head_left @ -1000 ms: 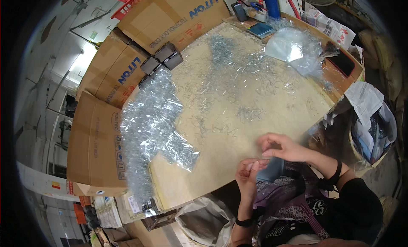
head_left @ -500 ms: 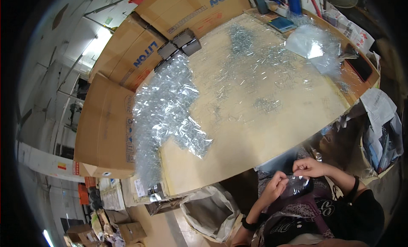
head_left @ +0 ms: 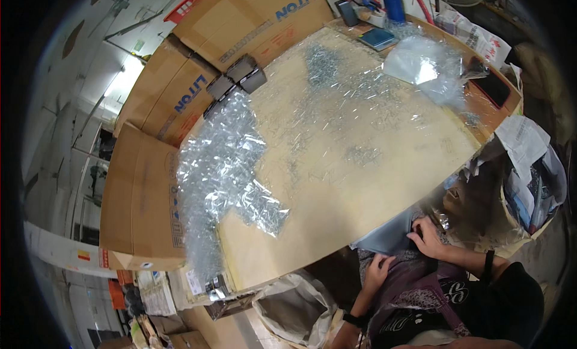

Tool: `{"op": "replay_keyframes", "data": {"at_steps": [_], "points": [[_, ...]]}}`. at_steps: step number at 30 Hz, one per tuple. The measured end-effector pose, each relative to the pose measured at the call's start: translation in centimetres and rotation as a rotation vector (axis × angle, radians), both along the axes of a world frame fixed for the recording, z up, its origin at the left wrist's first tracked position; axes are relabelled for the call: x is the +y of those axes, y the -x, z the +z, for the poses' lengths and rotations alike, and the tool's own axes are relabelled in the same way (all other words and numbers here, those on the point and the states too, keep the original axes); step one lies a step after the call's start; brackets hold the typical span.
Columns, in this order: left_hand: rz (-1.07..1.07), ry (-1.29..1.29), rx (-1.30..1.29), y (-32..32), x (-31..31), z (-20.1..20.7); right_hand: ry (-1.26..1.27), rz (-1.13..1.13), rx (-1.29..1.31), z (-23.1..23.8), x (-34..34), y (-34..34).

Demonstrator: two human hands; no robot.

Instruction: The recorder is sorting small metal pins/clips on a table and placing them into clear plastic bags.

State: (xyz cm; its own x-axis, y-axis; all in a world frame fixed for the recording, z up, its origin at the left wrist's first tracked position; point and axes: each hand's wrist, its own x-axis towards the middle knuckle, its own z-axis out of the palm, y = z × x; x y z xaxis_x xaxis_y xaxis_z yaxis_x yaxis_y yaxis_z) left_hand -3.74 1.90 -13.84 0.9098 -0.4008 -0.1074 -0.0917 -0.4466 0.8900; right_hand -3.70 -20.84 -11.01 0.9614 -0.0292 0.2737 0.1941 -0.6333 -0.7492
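Low over my lap, my left hand (head_left: 377, 273) is at the near side of a smooth grey-blue sheet-like piece (head_left: 384, 233). Its fingers are bent and apart, and nothing shows between them. On the right edge of that piece is my right hand (head_left: 428, 239), fingers curved with the thumb standing off. Whether the fingertips press on the piece is too small to tell. Across the table (head_left: 336, 199) lie a heap of small clear plastic packets (head_left: 225, 157) at the left and scattered thin metal pins (head_left: 323, 65) farther back.
Cardboard boxes (head_left: 141, 193) wall the table's left and back. Small dark boxes (head_left: 246, 72) stand by the heap. Clear plastic bags (head_left: 421, 63) and a phone (head_left: 491, 89) lie at the right. A white sack (head_left: 294, 307) gapes below the front edge; a filled bin (head_left: 532, 187) stands right.
The clear plastic bag between my fingers is no longer visible. My hands have moved apart; the right shifted slightly left, the left dropped lower. The whole view has shifted a little.
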Motion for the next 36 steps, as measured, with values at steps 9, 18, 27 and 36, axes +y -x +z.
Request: {"op": "replay_keyframes", "data": {"at_steps": [9,18,27,36], "points": [[-0.055,0.193,-0.137,0.3,-1.3,2.6,0.547,0.158,-0.266,9.3,0.8,-19.2],[0.004,0.211,-0.062,0.4,-1.0,2.1,0.593,0.343,-0.084,8.9,1.4,-25.1],[0.050,0.306,0.151,1.3,-0.9,1.7,0.193,0.494,-0.073,10.7,0.1,-13.9],[0.026,0.335,0.208,1.9,-0.7,4.4,0.415,0.535,-0.159,10.8,2.0,-6.2]]}}
